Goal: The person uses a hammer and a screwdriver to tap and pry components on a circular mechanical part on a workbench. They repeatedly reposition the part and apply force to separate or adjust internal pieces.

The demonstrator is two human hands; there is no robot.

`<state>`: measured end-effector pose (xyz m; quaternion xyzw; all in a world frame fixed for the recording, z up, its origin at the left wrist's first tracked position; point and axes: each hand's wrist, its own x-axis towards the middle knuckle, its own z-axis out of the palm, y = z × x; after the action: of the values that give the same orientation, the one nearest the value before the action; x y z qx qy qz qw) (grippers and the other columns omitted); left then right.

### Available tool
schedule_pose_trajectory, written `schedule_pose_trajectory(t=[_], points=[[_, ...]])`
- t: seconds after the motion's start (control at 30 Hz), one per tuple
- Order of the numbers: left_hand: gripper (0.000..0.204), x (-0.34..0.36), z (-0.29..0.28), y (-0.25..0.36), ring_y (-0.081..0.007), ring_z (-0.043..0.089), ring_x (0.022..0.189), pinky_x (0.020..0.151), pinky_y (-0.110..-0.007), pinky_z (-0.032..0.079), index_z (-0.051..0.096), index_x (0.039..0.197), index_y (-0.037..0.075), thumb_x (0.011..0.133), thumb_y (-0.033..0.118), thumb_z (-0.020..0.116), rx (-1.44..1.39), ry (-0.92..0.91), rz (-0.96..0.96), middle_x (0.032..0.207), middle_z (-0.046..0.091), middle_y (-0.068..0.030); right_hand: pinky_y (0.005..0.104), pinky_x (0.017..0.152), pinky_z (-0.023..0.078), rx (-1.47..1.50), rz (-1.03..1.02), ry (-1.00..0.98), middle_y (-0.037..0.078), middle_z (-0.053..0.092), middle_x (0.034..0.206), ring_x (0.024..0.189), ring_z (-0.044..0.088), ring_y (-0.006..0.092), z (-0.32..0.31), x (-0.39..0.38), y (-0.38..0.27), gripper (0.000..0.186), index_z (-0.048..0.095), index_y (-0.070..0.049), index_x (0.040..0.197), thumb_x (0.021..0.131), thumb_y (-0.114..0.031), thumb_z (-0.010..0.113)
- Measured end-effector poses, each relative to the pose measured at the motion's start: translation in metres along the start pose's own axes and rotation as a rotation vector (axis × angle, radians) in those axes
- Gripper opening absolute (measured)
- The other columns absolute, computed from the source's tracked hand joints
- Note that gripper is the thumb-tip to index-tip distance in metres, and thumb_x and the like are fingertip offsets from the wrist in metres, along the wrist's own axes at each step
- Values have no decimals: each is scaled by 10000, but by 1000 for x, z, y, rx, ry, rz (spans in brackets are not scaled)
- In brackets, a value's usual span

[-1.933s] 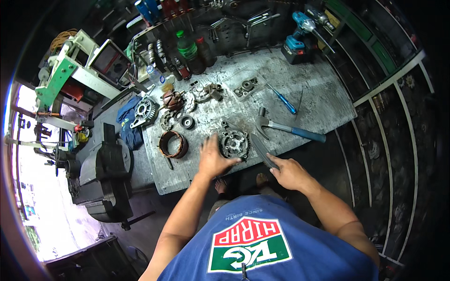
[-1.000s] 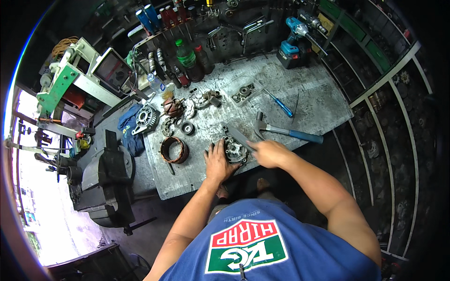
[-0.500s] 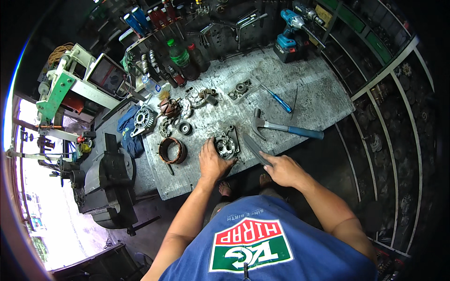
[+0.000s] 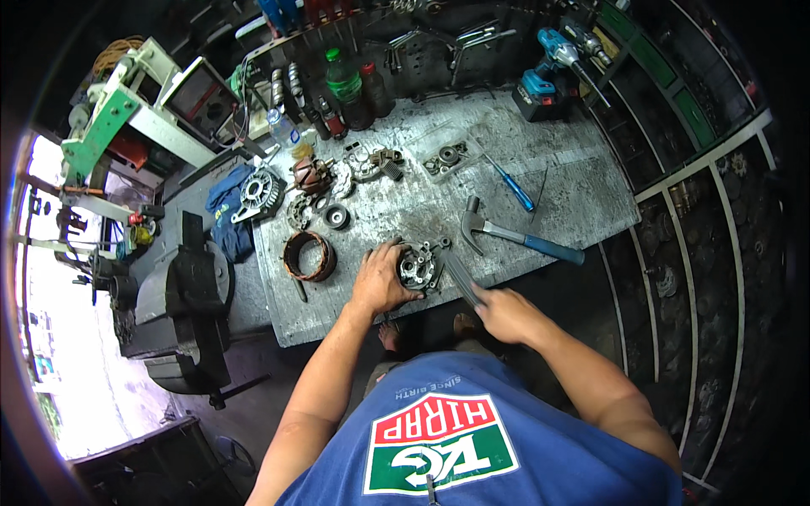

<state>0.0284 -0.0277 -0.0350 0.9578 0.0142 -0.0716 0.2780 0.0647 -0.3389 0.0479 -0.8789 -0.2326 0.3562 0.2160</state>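
The metal alternator housing (image 4: 417, 268) lies flat near the table's (image 4: 582, 194) front edge, the left hand's (image 4: 377, 280) fingers wrapped about its left rim. The right hand's (image 4: 510, 315) fingers grip a long gray tool (image 4: 460, 277), its far end beside the housing; whether they touch I cannot tell. Disassembly looks done: the stator ring (image 4: 326, 268), rotor (image 4: 311, 175) and finned end housing (image 4: 259, 196) lie apart to the left. Work on the held housing seems underway, though how much remains is unclear, and nothing appears rejoined
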Motion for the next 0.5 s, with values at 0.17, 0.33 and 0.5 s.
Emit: schedule_pose_trajectory(t=[0.17, 0.33, 0.5], points=[[1153, 4, 2, -10, -414, 460, 1623, 1369, -590, 327, 576, 1599, 128, 628, 493, 1081, 5, -4, 62, 1750, 504, -186, 595, 1066, 588, 75, -14, 95, 336, 775, 1245, 1192, 737, 536, 3, 4, -19, 568, 576, -48, 1655, 1117, -221, 630], [1129, 4, 2, -9, -422, 466, 1615, 1357, -588, 345, 596, 1577, 123, 624, 483, 1083, 8, 6, 88, 1748, 508, -179, 594, 1013, 619, 2, 76, 178, 329, 789, 1205, 1146, 762, 518, 10, 116, -47, 575, 575, -69, 1660, 1128, -284, 604], [1116, 5, -1, -2, -403, 483, 1601, 1359, -600, 330, 613, 1546, 84, 616, 485, 1081, 17, 45, 53, 1722, 533, -169, 594, 1000, 605, 181, 71, 227, 336, 788, 1177, 1101, 769, 532, 61, 25, -7, 592, 556, -105, 1688, 1124, -265, 640]])
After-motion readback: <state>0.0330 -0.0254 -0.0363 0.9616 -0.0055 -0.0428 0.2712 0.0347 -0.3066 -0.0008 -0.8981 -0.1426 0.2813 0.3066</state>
